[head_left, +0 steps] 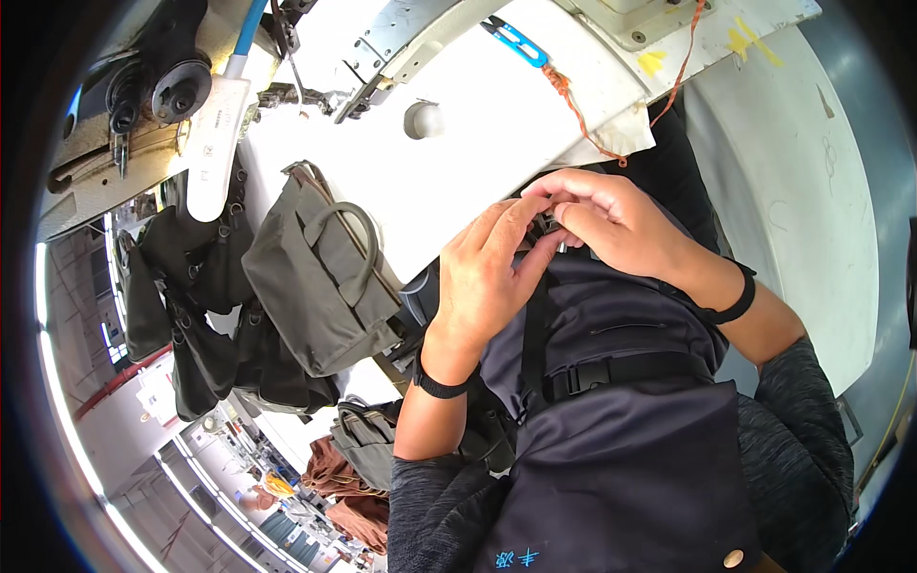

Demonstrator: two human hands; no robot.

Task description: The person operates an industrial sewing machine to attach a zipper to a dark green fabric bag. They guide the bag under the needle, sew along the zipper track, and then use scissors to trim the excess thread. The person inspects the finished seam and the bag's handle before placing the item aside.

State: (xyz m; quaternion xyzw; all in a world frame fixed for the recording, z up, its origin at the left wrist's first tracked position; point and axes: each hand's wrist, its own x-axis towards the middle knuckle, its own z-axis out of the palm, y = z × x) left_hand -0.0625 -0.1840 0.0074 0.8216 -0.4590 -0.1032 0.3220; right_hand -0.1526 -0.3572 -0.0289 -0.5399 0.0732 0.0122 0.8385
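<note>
My left hand point(487, 267) and my right hand point(616, 224) meet in front of my body, just off the sewing table's near edge. The fingertips of both pinch a small metal fitting point(562, 246), mostly covered by the fingers, so its exact kind is hidden. Below it a black strap point(535, 334) runs down over dark cloth with a belt and a black side-release buckle point(573, 382). A grey-green bag with a rolled handle point(320, 272) leans to the left of my left hand, apart from it.
Blue thread snips point(516, 40) on an orange cord lie on the white table point(478, 124), which has a round hole. A sewing machine point(401, 43) stands at the far side. Dark bags point(191, 306) hang at left; brown cloth point(349, 477) lies lower left.
</note>
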